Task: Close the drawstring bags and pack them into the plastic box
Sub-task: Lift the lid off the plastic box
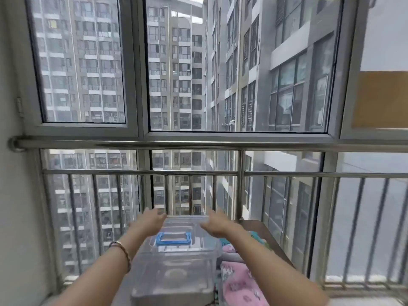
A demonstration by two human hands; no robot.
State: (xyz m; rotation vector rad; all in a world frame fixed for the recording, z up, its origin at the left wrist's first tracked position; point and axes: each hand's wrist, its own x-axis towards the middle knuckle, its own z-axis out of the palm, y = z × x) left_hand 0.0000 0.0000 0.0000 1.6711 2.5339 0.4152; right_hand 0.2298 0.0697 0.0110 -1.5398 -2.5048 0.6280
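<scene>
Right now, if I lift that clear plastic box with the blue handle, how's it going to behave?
The plastic box looks empty through its clear walls, so probably light. Its straight sides suggest it stays stiff, and smooth plastic may be slippery. The blue handle lies flat on the lid, likely the surest grip.

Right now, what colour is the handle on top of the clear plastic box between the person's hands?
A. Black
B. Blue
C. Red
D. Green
B: the handle lying flat on the lid of the clear plastic box is plainly blue, seen between the left hand and the right hand.
</scene>
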